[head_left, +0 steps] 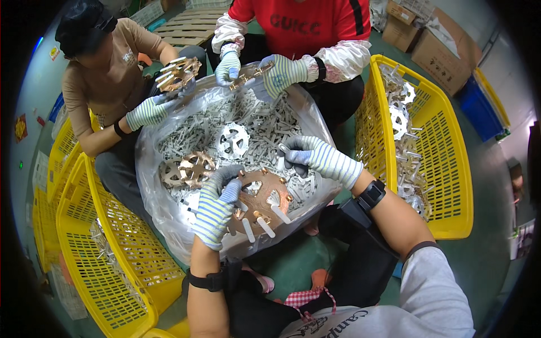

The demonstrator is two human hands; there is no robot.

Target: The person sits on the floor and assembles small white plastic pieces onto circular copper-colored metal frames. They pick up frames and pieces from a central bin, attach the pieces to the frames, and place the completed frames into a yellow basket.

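My left hand point(217, 203), in a blue-and-white striped glove, grips the left edge of a copper-coloured disc point(264, 188) with cut-out openings and small pegs round its rim. Several flat pale strips stick out along the disc's lower edge. To the right, my gloved right hand point(315, 156) is closed in a pinch on a small pale metal strip point(283, 149), held apart from the disc. Both hands are over a plastic-lined bin point(151, 191) full of loose pale strips point(270, 121). On those strips lie a silver disc point(233, 141) and copper-coloured discs point(196, 168).
Yellow baskets point(451, 169) with silver parts flank the bin; more yellow baskets point(73, 214) stand at left. Across it, one gloved person point(293, 34) handles a copper-coloured part; another point(107, 73) holds a copper-coloured disc with strips. Cardboard boxes point(442, 56) stand far right.
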